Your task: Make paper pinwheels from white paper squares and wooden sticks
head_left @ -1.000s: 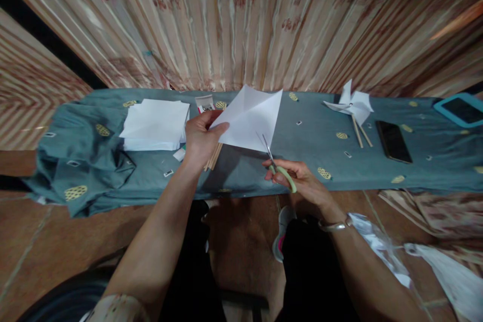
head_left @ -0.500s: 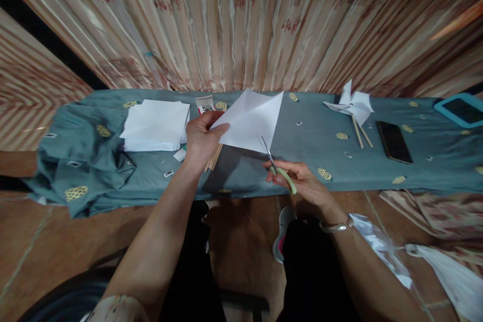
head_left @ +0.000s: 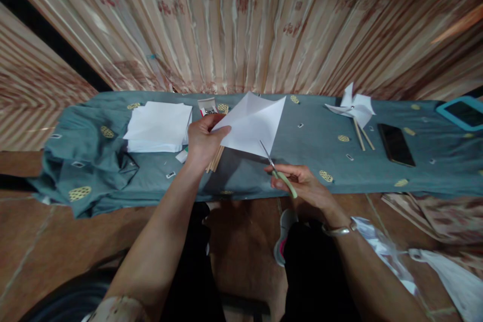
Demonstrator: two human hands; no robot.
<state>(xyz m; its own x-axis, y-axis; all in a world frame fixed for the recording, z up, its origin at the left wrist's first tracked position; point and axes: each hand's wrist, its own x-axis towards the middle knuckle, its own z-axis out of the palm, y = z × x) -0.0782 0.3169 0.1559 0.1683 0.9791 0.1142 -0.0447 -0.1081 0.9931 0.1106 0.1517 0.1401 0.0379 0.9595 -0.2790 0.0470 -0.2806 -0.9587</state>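
Note:
Between thumb and fingers, my left hand (head_left: 206, 140) pinches the left corner of a creased white sheet of paper (head_left: 252, 123), held above the cloth. My right hand (head_left: 298, 181) grips a pair of scissors (head_left: 284, 179) by their light green handles. The blades point up and to the left, at the sheet's lower right edge, and look nearly closed. Under and behind my left hand lie several wooden sticks (head_left: 215, 160), partly hidden. A small open box of metal bits (head_left: 207, 106) stands just behind that hand.
A stack of white paper (head_left: 158, 126) lies on the left of the cloth-covered table (head_left: 317, 136). To the right are a paper pinwheel (head_left: 356, 106) with sticks, a phone (head_left: 396, 144) and a blue-framed device (head_left: 462, 112). A pleated curtain (head_left: 241, 25) hangs behind.
The scissor blades have come closer together at the paper's edge. My left hand keeps its pinch on the sheet. The whole view has shifted slightly.

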